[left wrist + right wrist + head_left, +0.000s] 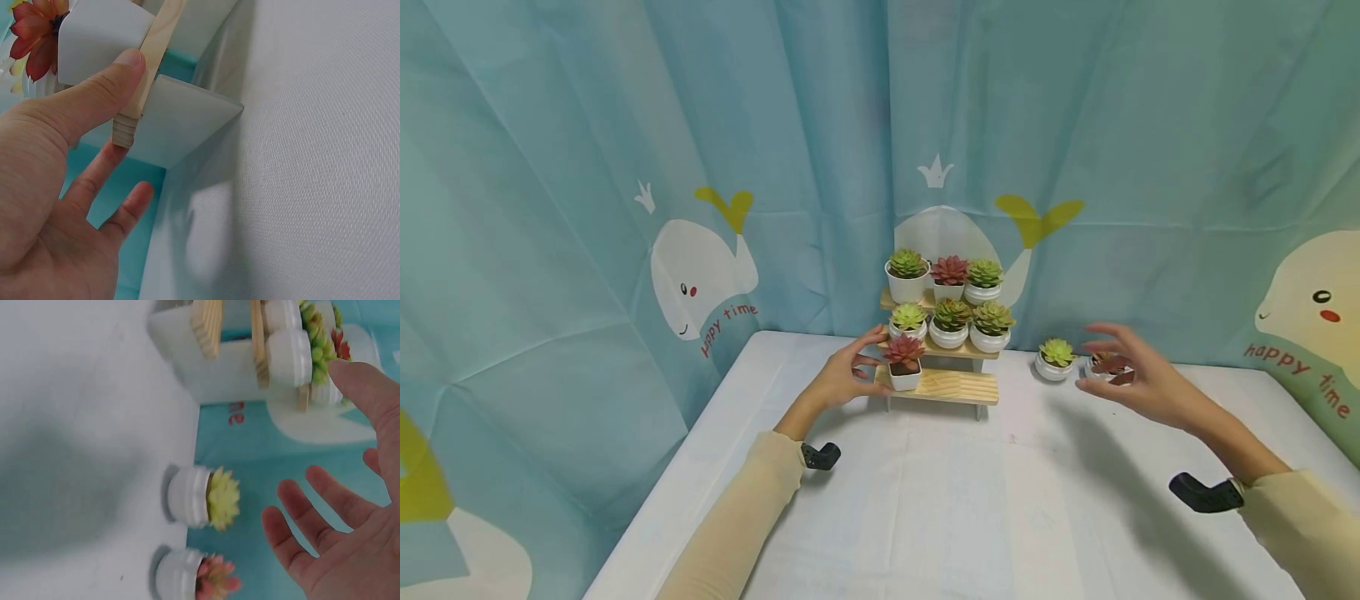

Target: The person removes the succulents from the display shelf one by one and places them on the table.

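Observation:
A tiered plant stand (pixel 958 386) with wooden boards holds small potted succulents. My left hand (pixel 838 375) grips the left end of its lowest board (pixel 153 62), thumb on the board and a finger under its end. Beside that thumb, a red succulent in a square white pot (pixel 905 379) stands on the same board. My right hand (pixel 1142 379) is in the air with fingers spread and nothing between them. Near it, a light green succulent in a round white pot (pixel 1054 364) stands on the table. A reddish succulent pot (pixel 178 575) next to it is partly hidden by the hand in the head view.
The middle board carries three green succulents (pixel 951 321); the top one carries two green ones and a red one (pixel 950 272). Behind the white-covered table (pixel 955 500) hangs a blue curtain (pixel 835 167) with whale prints, close to the stand's back.

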The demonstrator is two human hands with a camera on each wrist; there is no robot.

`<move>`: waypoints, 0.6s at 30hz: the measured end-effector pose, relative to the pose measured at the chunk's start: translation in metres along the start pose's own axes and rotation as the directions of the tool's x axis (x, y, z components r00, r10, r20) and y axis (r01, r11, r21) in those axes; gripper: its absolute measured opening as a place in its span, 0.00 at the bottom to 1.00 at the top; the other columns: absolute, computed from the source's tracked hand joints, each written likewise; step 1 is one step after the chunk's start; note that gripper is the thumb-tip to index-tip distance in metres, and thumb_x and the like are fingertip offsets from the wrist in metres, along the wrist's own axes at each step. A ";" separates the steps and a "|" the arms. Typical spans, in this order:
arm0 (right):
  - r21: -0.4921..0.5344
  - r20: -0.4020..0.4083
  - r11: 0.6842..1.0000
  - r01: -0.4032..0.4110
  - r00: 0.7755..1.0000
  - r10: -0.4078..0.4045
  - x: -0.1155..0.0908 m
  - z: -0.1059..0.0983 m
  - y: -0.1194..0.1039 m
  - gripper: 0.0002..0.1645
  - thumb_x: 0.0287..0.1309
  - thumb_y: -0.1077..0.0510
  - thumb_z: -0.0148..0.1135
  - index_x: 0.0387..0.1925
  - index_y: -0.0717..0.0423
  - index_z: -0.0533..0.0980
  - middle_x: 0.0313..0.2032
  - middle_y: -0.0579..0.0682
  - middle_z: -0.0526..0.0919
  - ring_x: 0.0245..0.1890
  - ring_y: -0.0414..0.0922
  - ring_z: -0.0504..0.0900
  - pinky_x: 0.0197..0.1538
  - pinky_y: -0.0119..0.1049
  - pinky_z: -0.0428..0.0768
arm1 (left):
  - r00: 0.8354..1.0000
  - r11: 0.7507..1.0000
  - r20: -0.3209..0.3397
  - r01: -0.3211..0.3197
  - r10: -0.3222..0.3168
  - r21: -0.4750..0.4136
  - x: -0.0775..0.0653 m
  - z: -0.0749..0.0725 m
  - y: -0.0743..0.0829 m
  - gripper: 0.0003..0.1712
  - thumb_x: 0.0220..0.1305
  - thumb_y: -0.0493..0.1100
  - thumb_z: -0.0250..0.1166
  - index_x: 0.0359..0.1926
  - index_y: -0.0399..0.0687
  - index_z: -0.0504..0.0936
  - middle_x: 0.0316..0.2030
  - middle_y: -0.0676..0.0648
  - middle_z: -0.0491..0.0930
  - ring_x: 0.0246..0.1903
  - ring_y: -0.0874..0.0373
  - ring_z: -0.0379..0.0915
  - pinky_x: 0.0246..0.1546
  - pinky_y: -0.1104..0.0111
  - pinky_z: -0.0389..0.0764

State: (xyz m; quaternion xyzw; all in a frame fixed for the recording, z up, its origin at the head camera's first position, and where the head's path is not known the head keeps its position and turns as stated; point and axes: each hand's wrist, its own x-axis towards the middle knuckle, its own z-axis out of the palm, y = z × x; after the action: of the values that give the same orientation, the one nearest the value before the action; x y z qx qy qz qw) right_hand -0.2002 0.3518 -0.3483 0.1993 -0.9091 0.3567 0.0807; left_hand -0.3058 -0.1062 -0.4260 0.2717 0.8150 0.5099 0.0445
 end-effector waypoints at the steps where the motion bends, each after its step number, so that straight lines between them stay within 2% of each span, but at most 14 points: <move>1: 0.009 0.002 1.000 0.004 1.000 -0.004 0.001 0.002 -0.003 0.48 0.61 0.60 0.75 0.75 0.54 0.58 0.62 0.67 0.77 0.46 0.28 0.79 0.43 0.27 0.81 | 1.000 1.000 0.001 -0.004 0.004 0.001 0.000 0.000 0.000 0.54 0.53 0.36 0.81 0.78 0.55 0.64 0.80 0.59 0.53 0.60 0.50 0.78 0.53 0.53 0.81; 7: 0.045 0.021 0.999 0.029 0.999 -0.030 0.010 0.012 -0.020 0.47 0.61 0.59 0.75 0.75 0.53 0.59 0.63 0.66 0.77 0.47 0.38 0.83 0.45 0.28 0.82 | 1.000 1.000 0.002 -0.008 0.008 0.003 0.001 0.000 -0.001 0.54 0.54 0.37 0.81 0.78 0.56 0.63 0.80 0.58 0.52 0.60 0.49 0.78 0.53 0.52 0.81; 18: 0.133 0.084 0.990 0.035 0.995 -0.047 0.025 0.039 -0.043 0.47 0.62 0.56 0.74 0.76 0.48 0.58 0.63 0.58 0.77 0.52 0.51 0.83 0.50 0.37 0.84 | 1.000 1.000 0.006 -0.007 0.007 0.006 0.000 -0.001 0.001 0.55 0.53 0.37 0.81 0.78 0.55 0.63 0.80 0.58 0.52 0.60 0.49 0.78 0.53 0.54 0.81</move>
State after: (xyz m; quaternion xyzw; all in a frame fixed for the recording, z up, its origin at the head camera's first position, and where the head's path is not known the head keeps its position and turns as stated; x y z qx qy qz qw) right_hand -0.2047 0.2888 -0.3436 0.2383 -0.8820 0.4051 0.0352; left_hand -0.3062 -0.1063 -0.4249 0.2763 0.8155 0.5066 0.0442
